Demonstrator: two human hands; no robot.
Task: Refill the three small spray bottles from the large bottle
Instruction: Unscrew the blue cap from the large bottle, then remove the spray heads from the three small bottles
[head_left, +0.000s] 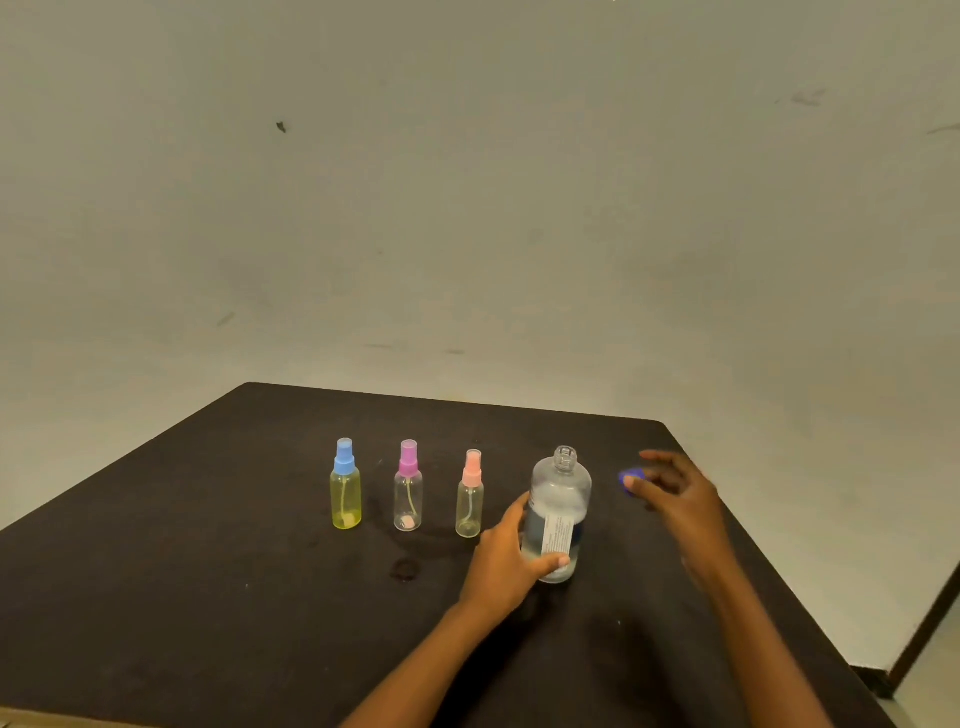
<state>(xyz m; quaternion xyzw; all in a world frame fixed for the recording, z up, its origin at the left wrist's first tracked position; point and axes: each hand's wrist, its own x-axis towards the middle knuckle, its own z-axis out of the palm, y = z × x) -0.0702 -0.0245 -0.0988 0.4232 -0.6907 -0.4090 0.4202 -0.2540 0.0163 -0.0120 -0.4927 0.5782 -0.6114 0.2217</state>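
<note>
Three small spray bottles stand in a row on the dark table (218, 597): a yellow one with a blue sprayer (345, 486), a clear one with a magenta sprayer (408, 488), and a clear one with a pink sprayer (470, 496). To their right stands the large clear bottle (558, 512), uncapped, partly filled with clear liquid. My left hand (506, 558) grips its lower body, thumb across the label. Its blue cap (631, 477) lies to the right on the table. My right hand (675, 493) is blurred, fingers spread, with the thumb tip at the cap.
A faint wet ring (405, 570) marks the table in front of the small bottles. The table's far edge and right edge run close behind the cap. A plain wall (467, 208) rises behind; floor shows at the lower right.
</note>
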